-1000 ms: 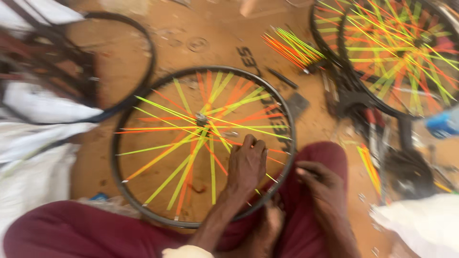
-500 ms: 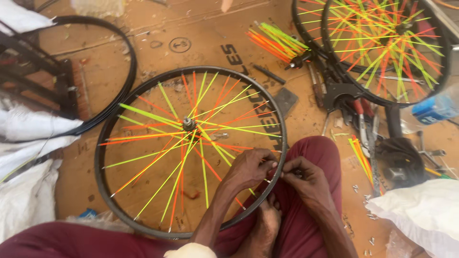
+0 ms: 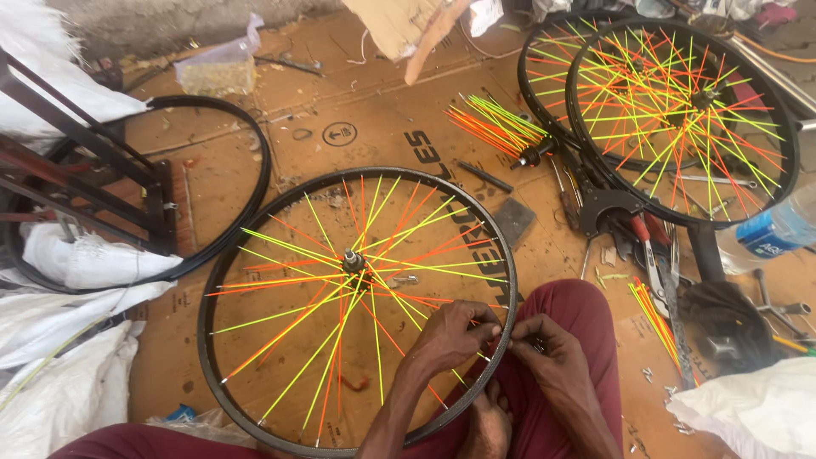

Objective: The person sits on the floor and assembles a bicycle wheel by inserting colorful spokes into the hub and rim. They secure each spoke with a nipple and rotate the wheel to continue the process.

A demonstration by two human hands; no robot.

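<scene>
A black bicycle wheel rim (image 3: 223, 280) with neon yellow and orange spokes lies flat on cardboard, its near right edge over my maroon-trousered lap. Its hub (image 3: 353, 259) sits in the middle. My left hand (image 3: 450, 338) reaches inside the rim and pinches a spoke (image 3: 399, 310) close to the rim's right side. My right hand (image 3: 554, 357) is just outside the rim at the same spot, fingers curled on a small part there; the part itself is too small to make out. My bare foot (image 3: 489, 416) rests under the wheel.
Two finished spoked wheels (image 3: 680, 119) lean at the top right. A bundle of loose neon spokes (image 3: 493, 123), pliers and tools (image 3: 654, 263), a plastic bottle (image 3: 769, 229), a bare tyre (image 3: 246, 170), a dark metal stand (image 3: 102, 178) and white sacks (image 3: 59, 374) surround me.
My left hand slid from over the spokes to the rim's right side, meeting my right hand there. The view steadied and pulled back a little.
</scene>
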